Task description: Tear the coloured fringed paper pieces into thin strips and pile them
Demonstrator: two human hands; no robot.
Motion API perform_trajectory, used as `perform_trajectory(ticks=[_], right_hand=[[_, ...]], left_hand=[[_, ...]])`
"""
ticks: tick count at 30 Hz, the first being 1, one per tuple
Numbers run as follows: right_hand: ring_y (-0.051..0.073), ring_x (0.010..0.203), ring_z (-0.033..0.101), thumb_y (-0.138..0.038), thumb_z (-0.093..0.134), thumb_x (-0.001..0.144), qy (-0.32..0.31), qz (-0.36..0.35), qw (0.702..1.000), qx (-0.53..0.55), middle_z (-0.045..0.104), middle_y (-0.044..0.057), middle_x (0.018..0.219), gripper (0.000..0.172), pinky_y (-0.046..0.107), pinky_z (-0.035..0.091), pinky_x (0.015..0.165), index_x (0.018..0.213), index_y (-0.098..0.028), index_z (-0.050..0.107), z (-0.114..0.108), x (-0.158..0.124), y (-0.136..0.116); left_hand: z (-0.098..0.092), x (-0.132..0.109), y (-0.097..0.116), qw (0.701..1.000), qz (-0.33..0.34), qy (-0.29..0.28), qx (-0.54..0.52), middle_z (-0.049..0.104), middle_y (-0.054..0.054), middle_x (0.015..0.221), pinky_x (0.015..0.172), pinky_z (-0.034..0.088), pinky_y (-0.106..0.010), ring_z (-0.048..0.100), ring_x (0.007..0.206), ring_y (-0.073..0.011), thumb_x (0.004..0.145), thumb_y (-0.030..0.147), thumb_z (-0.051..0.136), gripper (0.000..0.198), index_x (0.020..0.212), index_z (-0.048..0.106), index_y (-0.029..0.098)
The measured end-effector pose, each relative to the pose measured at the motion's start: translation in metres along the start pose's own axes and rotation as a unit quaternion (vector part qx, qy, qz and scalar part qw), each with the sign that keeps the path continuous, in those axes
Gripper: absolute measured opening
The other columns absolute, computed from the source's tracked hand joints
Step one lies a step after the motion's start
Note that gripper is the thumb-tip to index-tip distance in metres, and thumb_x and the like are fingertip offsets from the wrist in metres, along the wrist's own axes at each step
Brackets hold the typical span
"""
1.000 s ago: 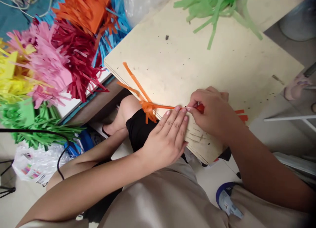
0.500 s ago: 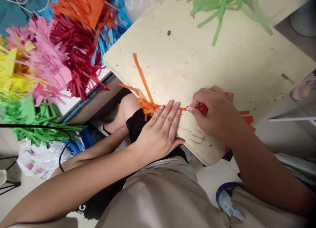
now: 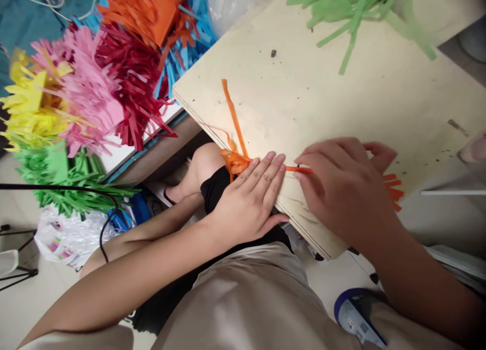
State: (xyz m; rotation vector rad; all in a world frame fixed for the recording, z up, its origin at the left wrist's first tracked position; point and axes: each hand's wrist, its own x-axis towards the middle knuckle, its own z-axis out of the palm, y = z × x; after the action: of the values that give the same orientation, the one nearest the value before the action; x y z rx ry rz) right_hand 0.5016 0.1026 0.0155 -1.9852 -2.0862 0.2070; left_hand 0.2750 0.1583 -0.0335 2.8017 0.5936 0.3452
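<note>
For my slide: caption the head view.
Left hand over a thin orange paper strand on a pale flat board, right hand close by.

One left hand (image 3: pixel 246 201) plus one right hand (image 3: pixel 341 183), so two hands. One orange twist of paper (image 3: pixel 290 168). One pale green paper bunch (image 3: pixel 353 6) up top. Yellow paper (image 3: pixel 30 99), pink paper (image 3: pixel 93 84), dark red paper (image 3: pixel 132 87), orange paper (image 3: pixel 161 16), blue paper (image 3: pixel 197 36), bright green paper (image 3: pixel 61 173): six colours at the left. One black cord (image 3: pixel 76 188). One plastic bag (image 3: pixel 72 233) with coloured marks.

Left hand (image 3: pixel 248 208) hides part of the orange strip (image 3: pixel 294 169); top edge crops light-green fringe (image 3: pixel 347 6)
</note>
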Motion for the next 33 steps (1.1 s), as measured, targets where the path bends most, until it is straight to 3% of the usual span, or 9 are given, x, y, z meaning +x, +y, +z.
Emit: perform_trajectory(ticks=[3,5,8,13,17,19,23,29,33], right_hand=[[0.041,0.154,0.063,-0.020,0.051,0.113,0.002,-0.065,0.998,-0.023,0.076,0.014,0.155,0.036,0.071,0.020,0.131,0.142,-0.025,0.072,0.007,-0.018,-0.014],[0.043,0.161,0.058,-0.019,0.050,0.113,-0.003,-0.067,0.998,-0.014,0.067,0.016,0.167,0.048,0.076,0.016,0.134,0.158,-0.025,0.067,0.015,-0.027,-0.019],[0.047,0.160,0.057,-0.020,0.049,0.113,0.002,-0.037,0.999,-0.004,0.062,0.021,0.171,0.057,0.082,0.018,0.133,0.168,-0.020,0.062,0.026,-0.035,-0.022],[0.045,0.164,0.053,-0.023,0.046,0.114,-0.004,-0.019,1.000,-0.018,0.056,0.023,0.175,0.062,0.086,0.011,0.137,0.175,-0.018,0.053,0.031,-0.037,-0.026],[0.044,0.163,0.055,-0.024,0.045,0.115,-0.004,-0.022,1.000,-0.012,0.057,0.021,0.175,0.061,0.087,0.008,0.137,0.176,-0.020,0.052,0.030,-0.037,-0.025],[0.044,0.161,0.058,-0.024,0.046,0.116,0.002,-0.029,1.000,-0.009,0.058,0.020,0.173,0.059,0.086,0.007,0.137,0.174,-0.020,0.055,0.029,-0.037,-0.022],[0.044,0.154,0.064,-0.023,0.050,0.114,0.004,-0.022,1.000,0.003,0.068,0.016,0.166,0.050,0.082,0.015,0.137,0.160,-0.025,0.070,0.024,-0.032,-0.015],[0.040,0.139,0.069,-0.023,0.055,0.113,0.008,-0.004,1.000,0.023,0.080,0.010,0.144,0.034,0.072,0.028,0.133,0.129,-0.030,0.083,0.013,-0.017,-0.012],[0.042,0.131,0.067,-0.026,0.057,0.113,0.002,-0.011,1.000,-0.015,0.081,0.014,0.129,0.029,0.068,0.038,0.122,0.127,-0.028,0.083,0.013,-0.017,-0.012]], left_hand=[[-0.001,0.001,-0.001,1.000,0.002,-0.006,0.012,0.034,-0.026,0.187,0.149,0.027,-0.055,0.024,0.180,-0.0373,0.118,0.066,0.044,0.092,0.180,0.033,0.000],[-0.004,0.001,-0.003,1.000,-0.002,-0.017,0.009,0.033,-0.023,0.188,0.149,0.027,-0.058,0.021,0.181,-0.0384,0.117,0.064,0.047,0.089,0.181,0.033,0.003],[-0.008,-0.003,-0.010,1.000,-0.013,-0.015,0.000,0.034,-0.023,0.188,0.147,0.028,-0.062,0.020,0.181,-0.0399,0.117,0.062,0.049,0.088,0.184,0.028,0.008],[-0.008,-0.013,-0.027,0.999,-0.012,0.037,-0.002,0.040,-0.030,0.183,0.144,0.036,-0.062,0.032,0.177,-0.0412,0.118,0.050,0.053,0.084,0.183,0.024,0.005],[-0.010,-0.012,-0.037,0.998,0.002,0.067,-0.002,0.056,-0.025,0.175,0.138,0.045,-0.059,0.047,0.171,-0.0372,0.116,0.017,0.046,0.059,0.175,0.044,0.010],[-0.015,-0.007,-0.044,0.997,-0.006,0.081,-0.009,0.071,-0.021,0.159,0.130,0.052,-0.055,0.060,0.160,-0.0344,0.115,0.011,0.045,0.048,0.160,0.061,0.013],[-0.030,0.004,-0.058,0.998,-0.033,0.052,-0.026,0.079,-0.013,0.126,0.112,0.056,-0.053,0.071,0.130,-0.0315,0.115,0.021,0.055,0.029,0.131,0.079,0.024],[-0.043,0.015,-0.064,0.997,-0.045,0.022,-0.053,0.077,-0.012,0.116,0.103,0.052,-0.053,0.068,0.117,-0.0322,0.114,0.033,0.061,0.022,0.115,0.081,0.024],[-0.044,0.020,-0.064,0.995,-0.068,0.017,-0.074,0.074,-0.011,0.108,0.099,0.051,-0.050,0.066,0.112,-0.0312,0.113,0.036,0.063,0.024,0.105,0.080,0.021]])
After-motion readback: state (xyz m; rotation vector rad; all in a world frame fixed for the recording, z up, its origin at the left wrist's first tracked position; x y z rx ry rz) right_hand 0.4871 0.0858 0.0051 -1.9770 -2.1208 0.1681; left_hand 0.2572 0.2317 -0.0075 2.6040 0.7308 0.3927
